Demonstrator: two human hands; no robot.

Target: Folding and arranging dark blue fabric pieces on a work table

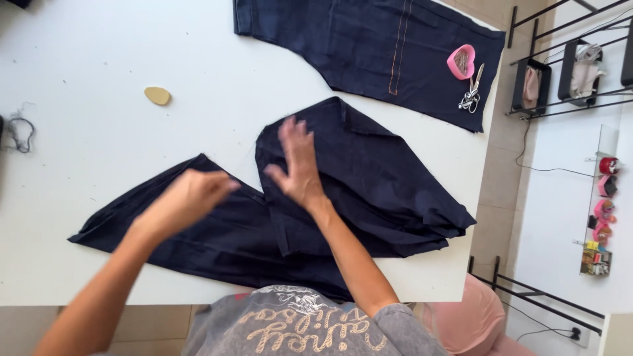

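A dark navy denim piece [376, 191] lies folded and rumpled on the white table [99, 217], reaching from the left front edge to the right edge. My right hand [297, 161] rests flat on its upper fold, fingers spread and blurred by motion. My left hand [188, 198] lies on the left flap of the same fabric with fingers curled inward; whether it pinches the cloth is hidden.
A second dark denim piece [369, 46] with orange stitching lies at the far edge, carrying a pink heart-shaped container [461, 61] and small scissors [471, 92]. A tan oval chalk [157, 95] sits at the left. Thread scraps [20, 132] lie at the left edge. Black metal racks [567, 66] stand to the right.
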